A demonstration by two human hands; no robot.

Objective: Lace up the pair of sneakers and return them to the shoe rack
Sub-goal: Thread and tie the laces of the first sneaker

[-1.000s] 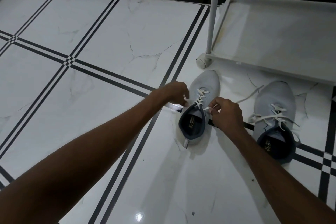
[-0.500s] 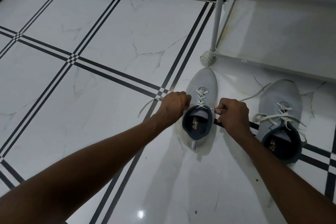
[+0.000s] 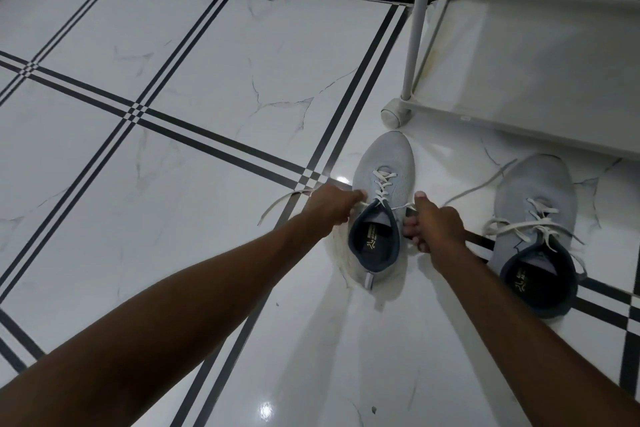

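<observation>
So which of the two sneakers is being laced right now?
Find the white shoe rack at upper right, then its round foot. The sneaker just below that foot is it. Unlike the other sneaker, off to the right, it sits between the left hand and right hand.

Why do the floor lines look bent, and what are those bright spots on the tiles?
Head view: the wide-angle lens bows the floor stripes; glare spots show near the left hand and at bottom centre; the sneaker casts soft shadows; lighting is dim and bluish.
</observation>
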